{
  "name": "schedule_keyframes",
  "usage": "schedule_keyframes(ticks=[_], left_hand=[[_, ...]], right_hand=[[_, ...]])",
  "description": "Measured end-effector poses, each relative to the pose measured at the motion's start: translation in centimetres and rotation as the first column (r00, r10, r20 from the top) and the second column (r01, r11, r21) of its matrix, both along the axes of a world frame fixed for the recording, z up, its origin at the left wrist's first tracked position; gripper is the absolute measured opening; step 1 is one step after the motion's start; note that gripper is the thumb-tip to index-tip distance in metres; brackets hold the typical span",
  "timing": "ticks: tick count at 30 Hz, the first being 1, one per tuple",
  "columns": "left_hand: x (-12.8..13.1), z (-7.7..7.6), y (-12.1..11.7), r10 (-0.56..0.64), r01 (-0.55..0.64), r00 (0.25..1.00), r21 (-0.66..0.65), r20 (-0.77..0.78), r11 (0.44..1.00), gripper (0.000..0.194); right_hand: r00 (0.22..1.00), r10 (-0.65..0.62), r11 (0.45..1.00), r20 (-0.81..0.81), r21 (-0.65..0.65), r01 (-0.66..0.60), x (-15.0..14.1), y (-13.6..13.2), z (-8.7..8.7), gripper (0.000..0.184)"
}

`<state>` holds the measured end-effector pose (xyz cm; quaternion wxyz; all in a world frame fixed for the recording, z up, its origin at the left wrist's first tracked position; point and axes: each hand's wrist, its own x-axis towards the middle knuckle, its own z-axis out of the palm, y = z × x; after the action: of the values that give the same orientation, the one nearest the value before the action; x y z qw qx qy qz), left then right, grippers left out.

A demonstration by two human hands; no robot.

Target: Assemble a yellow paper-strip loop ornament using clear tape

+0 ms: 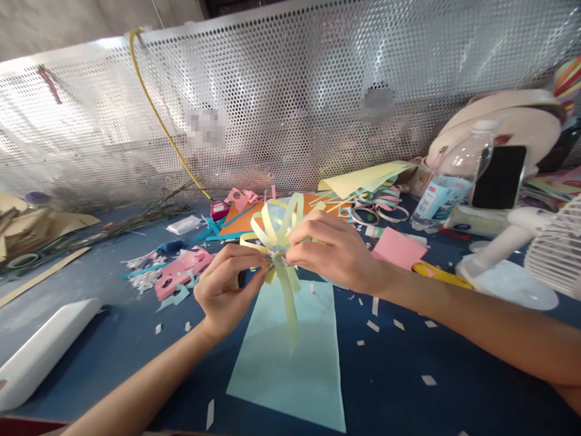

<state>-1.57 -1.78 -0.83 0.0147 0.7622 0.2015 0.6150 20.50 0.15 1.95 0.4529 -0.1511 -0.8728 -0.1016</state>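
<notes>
Both my hands pinch a bundle of pale yellow paper strips at its middle, held above the blue table. Several strips loop upward from the pinch and one long strip hangs down. My left hand grips the bundle from the left with thumb and fingers. My right hand grips it from the right, fingers curled over the loops. A light blue paper sheet lies flat on the table just beneath the hanging strip.
Pink paper scraps lie at left, an orange sheet and paper rings behind. A plastic bottle, black phone, white fan, yellow scissors and pink sheet stand at right. A perforated metal screen closes the back.
</notes>
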Motion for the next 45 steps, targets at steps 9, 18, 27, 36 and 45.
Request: schedule_keyframes(ticks=[9,18,27,36,45], left_hand=[[-0.1,0.4,-0.1,0.032,-0.027,0.998,-0.079,0.059,0.996,0.024],[-0.1,0.3,0.1,0.031,-0.026,0.998,-0.076,0.062,0.997,0.020],[-0.1,0.2,0.0,0.031,-0.031,0.999,-0.011,0.007,0.999,0.016],[-0.1,-0.2,0.1,0.031,-0.030,0.999,0.043,-0.037,0.999,0.019],[-0.1,-0.3,-0.1,0.036,-0.034,0.998,0.029,-0.052,0.999,0.023]], right_hand=[[0.979,0.176,0.949,-0.098,-0.249,-0.196,1.2,1.1,1.5,0.010],[0.949,0.313,0.914,0.038,-0.282,-0.290,2.4,0.5,3.1,0.035],[0.997,-0.073,0.969,-0.029,-0.237,0.064,-1.4,-2.5,0.0,0.029],[0.991,-0.126,0.978,0.046,-0.160,0.132,-1.1,-2.4,0.1,0.010],[0.981,-0.188,0.982,0.052,-0.010,0.189,-0.6,-1.8,0.5,0.009]])
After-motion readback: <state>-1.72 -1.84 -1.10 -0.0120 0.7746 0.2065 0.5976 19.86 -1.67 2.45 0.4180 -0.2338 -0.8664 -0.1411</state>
